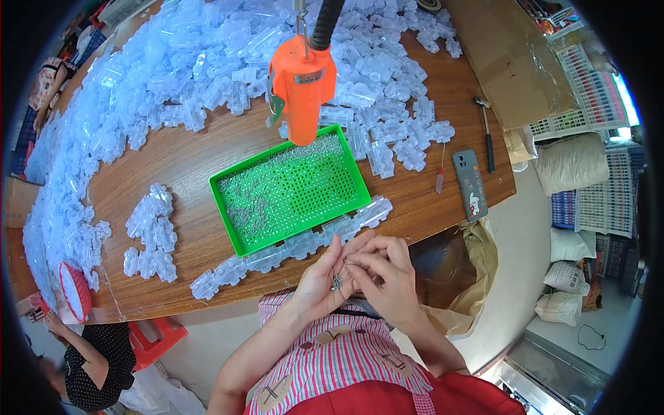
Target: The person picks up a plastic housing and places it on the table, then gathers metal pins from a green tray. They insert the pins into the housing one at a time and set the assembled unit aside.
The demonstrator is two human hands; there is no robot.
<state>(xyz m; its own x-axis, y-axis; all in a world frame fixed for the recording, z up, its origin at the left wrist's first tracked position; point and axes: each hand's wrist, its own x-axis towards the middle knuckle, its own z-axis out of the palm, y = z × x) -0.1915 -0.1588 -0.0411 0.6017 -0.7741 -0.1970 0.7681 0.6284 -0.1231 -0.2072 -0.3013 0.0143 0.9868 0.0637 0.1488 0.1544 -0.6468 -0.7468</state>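
Cupped palm up near the table's front edge, my left hand [317, 282] holds a few small silver screws [337, 283]. My right hand [391, 278] is over that palm, thumb and fingertips pinched together; whatever is between them is too small to make out. Just beyond both hands, a row of clear plastic casings [266, 258] lies along the near side of a green perforated tray [304, 230]. Many more loose screws [245, 211] are spread in the tray, mostly toward its left and far sides. An orange electric screwdriver [301, 90] hangs above its far edge.
A big heap of clear casings [173, 69] covers the far and left table, with a smaller pile [153, 235] nearer. At right lie a phone [469, 185], a red-handled screwdriver [440, 176] and a hammer [488, 142]. Another person [97, 360] is at lower left.
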